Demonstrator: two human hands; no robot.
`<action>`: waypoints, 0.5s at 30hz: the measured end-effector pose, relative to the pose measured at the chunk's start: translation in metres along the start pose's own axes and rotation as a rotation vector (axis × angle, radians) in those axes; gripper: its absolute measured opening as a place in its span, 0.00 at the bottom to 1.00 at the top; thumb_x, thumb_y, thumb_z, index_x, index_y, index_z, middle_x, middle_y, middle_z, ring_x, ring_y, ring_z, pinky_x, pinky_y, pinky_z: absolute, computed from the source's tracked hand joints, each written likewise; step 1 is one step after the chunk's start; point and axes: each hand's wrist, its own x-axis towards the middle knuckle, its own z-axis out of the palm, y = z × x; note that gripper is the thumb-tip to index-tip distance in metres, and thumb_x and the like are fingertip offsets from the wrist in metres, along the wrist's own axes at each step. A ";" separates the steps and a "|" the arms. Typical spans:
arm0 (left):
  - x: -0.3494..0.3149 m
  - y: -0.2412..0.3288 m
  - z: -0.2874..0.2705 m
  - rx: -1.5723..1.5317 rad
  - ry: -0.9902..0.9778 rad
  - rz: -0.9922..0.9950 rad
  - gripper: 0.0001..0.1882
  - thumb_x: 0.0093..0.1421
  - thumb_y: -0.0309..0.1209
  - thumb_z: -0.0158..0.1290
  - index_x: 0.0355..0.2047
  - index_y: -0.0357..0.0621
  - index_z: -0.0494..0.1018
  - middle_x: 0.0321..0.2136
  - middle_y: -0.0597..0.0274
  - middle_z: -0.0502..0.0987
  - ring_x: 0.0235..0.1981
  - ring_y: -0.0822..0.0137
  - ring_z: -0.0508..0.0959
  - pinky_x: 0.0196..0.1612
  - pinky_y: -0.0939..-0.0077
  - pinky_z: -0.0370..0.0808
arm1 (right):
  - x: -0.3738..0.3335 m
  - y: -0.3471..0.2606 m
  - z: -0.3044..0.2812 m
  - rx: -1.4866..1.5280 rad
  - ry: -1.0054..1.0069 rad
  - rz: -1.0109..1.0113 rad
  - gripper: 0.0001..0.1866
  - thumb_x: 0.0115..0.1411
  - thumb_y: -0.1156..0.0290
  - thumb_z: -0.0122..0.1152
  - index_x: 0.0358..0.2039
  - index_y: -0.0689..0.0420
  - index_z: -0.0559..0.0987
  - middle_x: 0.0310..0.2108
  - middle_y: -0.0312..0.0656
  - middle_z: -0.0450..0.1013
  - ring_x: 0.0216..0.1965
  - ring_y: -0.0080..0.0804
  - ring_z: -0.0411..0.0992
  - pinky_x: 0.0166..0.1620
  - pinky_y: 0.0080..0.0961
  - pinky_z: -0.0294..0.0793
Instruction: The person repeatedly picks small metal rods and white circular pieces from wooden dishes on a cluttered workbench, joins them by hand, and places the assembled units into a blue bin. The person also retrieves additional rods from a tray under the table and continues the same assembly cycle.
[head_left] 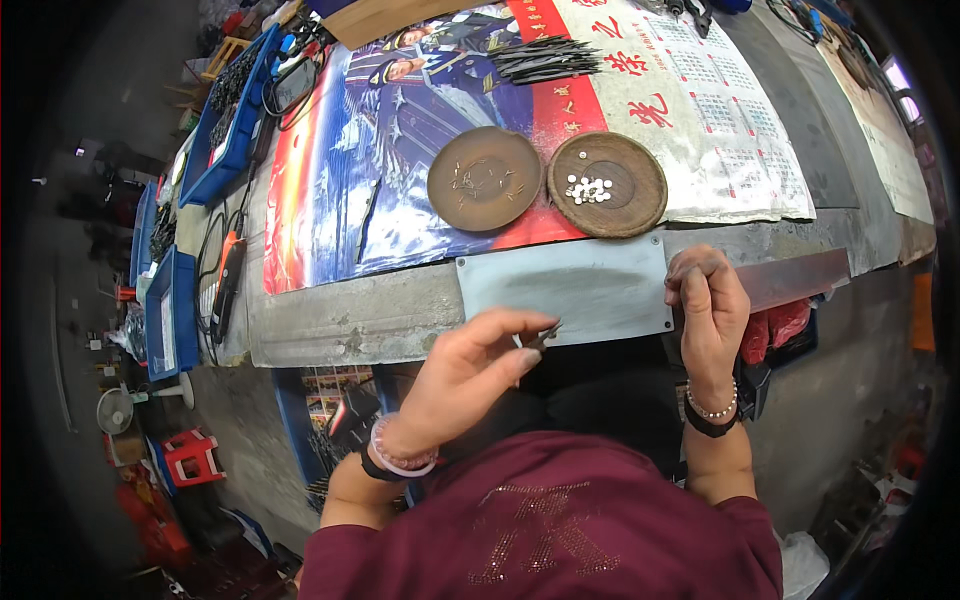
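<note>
Left hand (465, 370): fingertips pinched on small dark metal piece (545, 336), pointing toward plate.
Right hand (708, 310): fisted (contents hidden), at grey metal plate (565, 285) edge.

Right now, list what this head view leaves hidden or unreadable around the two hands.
- Small dark part pinched in the left hand: too small to tell its shape.
- Whatever the right hand grips: hidden inside the closed fist.
- White bits on the right round dish: too small to identify.
- Grey metal plate: right end covered by the fist.
</note>
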 end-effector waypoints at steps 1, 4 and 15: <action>0.010 0.004 0.000 0.220 0.003 0.104 0.14 0.60 0.20 0.52 0.47 0.37 0.73 0.40 0.58 0.77 0.32 0.68 0.74 0.35 0.75 0.72 | 0.001 0.004 -0.001 0.034 0.025 0.030 0.08 0.67 0.75 0.49 0.29 0.63 0.69 0.30 0.40 0.68 0.27 0.20 0.61 0.32 0.16 0.64; 0.041 0.010 0.007 0.538 -0.036 0.367 0.13 0.56 0.17 0.51 0.43 0.37 0.75 0.33 0.56 0.74 0.33 0.62 0.75 0.37 0.73 0.71 | 0.001 0.011 -0.002 0.089 0.047 0.002 0.09 0.67 0.74 0.49 0.29 0.63 0.69 0.30 0.41 0.68 0.27 0.20 0.63 0.31 0.16 0.64; 0.087 0.014 0.014 1.020 -0.276 0.383 0.22 0.50 0.15 0.50 0.46 0.45 0.75 0.31 0.54 0.68 0.30 0.51 0.74 0.31 0.62 0.71 | -0.004 0.011 -0.006 -0.003 0.020 -0.081 0.10 0.66 0.73 0.50 0.28 0.64 0.70 0.28 0.42 0.70 0.26 0.24 0.64 0.29 0.18 0.66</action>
